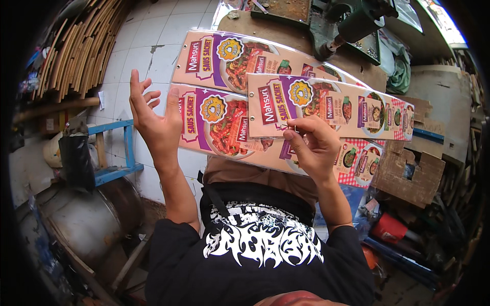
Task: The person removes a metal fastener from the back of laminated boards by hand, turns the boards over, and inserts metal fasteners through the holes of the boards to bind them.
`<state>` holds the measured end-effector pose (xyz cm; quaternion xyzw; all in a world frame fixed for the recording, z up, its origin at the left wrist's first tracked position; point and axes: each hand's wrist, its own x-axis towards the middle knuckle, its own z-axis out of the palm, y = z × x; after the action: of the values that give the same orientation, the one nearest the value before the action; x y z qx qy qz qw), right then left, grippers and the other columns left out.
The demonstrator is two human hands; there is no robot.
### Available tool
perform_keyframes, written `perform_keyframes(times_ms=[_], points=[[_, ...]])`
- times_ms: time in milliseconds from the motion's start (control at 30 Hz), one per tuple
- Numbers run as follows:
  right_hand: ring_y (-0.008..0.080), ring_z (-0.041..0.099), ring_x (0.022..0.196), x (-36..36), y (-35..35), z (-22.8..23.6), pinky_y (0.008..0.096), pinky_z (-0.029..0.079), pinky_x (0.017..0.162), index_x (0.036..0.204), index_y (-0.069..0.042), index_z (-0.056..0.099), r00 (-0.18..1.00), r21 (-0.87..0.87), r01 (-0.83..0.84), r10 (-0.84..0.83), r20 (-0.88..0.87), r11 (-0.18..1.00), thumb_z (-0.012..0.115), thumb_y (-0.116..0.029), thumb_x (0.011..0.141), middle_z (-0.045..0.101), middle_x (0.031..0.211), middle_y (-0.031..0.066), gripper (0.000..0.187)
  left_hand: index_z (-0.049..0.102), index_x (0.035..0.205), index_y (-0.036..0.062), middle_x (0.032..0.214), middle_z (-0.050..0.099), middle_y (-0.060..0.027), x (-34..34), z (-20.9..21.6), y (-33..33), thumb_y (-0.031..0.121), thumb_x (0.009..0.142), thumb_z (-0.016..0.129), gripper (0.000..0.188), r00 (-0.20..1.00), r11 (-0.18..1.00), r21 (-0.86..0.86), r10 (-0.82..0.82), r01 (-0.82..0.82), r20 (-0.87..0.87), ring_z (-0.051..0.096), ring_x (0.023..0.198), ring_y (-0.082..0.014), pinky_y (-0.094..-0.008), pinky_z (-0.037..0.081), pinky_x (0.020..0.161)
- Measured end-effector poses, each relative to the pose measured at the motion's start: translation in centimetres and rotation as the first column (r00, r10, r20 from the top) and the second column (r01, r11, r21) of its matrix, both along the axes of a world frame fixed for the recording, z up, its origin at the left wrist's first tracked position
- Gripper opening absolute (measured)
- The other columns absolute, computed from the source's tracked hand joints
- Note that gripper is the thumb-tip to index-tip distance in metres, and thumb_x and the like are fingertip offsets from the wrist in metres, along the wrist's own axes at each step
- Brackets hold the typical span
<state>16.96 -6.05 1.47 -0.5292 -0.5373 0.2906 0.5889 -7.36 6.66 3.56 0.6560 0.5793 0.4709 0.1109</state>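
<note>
Head view: one food-print panel [377, 120] overlaps two matching panels [219, 125] toward the bench's [245, 24] near edge, perhaps for easy reach; the right hand [317, 147] seemingly pinches a tiny piece [284, 126] over it, the left hand [157, 120] spread, empty.

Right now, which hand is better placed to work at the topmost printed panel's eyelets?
Probably the right hand: it overlaps the topmost panel, fingertips pinched near the eyelets, though anything gripped is unclear. The left hand is open, farther left.
</note>
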Motion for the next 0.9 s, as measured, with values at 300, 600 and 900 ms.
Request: perform_keyframes(times_ms=[300, 600, 900], points=[[0.0101, 0.063, 0.079, 4.0, -3.3, 0.2, 0.0218, 0.049, 0.073, 0.104, 0.003, 0.068, 0.915, -0.038, 0.401, -0.402, -0.028, 0.915, 0.072, 0.003, 0.085, 0.069, 0.088, 0.0062, 0.02, 0.06, 0.122, 0.0022, 0.103, 0.067, -0.0144, 3.8, -1.1, -5.4, 0.004, 0.082, 0.07, 0.041, 0.881, 0.863, -0.21, -0.473, 0.459, -0.017, 0.063, 0.09, -0.0302, -0.0417, 0.047, 0.083], [0.0135, 0.068, 0.089, 9.0, -5.5, -2.7, 0.0239, 0.053, 0.081, 0.105, 0.005, 0.066, 0.798, -0.222, 0.537, -0.575, -0.18, 0.814, 0.069, -0.001, 0.09, 0.071, 0.097, 0.0103, 0.016, 0.062, 0.118, 0.0034, 0.105, 0.068, -0.0119, 6.1, -2.2, -7.1, 0.0, 0.081, 0.061, 0.037, 0.881, 0.847, -0.283, -0.473, 0.45, -0.016, 0.06, 0.093, -0.0274, -0.0395, 0.041, 0.087], [0.0195, 0.068, 0.094, 10.9, -6.2, -3.9, 0.0303, 0.056, 0.09, 0.106, 0.006, 0.063, 0.735, -0.145, 0.455, -0.463, -0.496, 0.878, 0.062, 0.0, 0.093, 0.067, 0.101, 0.0127, 0.014, 0.059, 0.121, -0.0023, 0.104, 0.065, -0.0126, 6.6, -2.7, -6.6, 0.001, 0.087, 0.056, 0.034, 0.761, 0.723, -0.383, -0.302, 0.575, 0.574, 0.061, 0.094, -0.0176, -0.0309, 0.046, 0.091]])
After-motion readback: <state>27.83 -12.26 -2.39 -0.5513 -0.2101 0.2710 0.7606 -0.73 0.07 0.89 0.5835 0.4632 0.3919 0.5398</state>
